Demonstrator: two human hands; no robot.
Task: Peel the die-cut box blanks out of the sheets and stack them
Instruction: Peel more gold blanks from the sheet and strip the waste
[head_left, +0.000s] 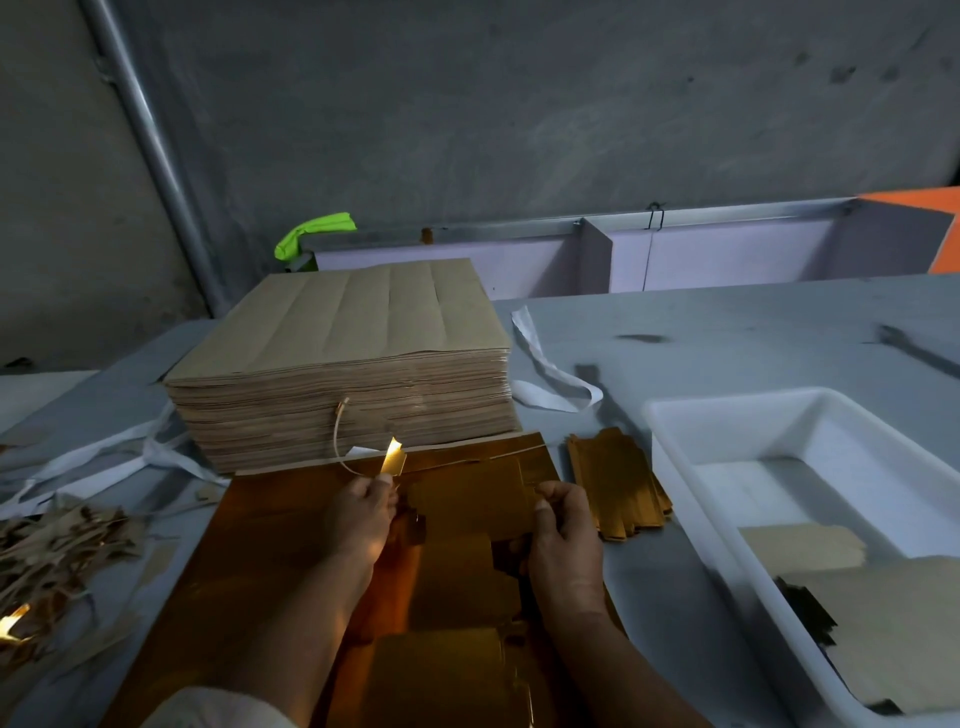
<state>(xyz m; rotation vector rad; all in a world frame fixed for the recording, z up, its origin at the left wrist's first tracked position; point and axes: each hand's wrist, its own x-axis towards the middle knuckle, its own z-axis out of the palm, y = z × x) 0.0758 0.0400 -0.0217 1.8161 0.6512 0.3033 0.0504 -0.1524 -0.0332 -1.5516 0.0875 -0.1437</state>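
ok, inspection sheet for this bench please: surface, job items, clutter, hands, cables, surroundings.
surface: grey table, scuffed with dark marks.
job's things: gold sheet under both hands; tall stack of brown sheets behind it; stacked gold blanks to its right.
clutter: scrap pile at left; white strips; white tray holding cardboard pieces.
hands: left hand pinches a gold scrap strip; right hand grips a gold blank.
cables: nothing seen.
surroundings: grey wall, metal pipe, green item.
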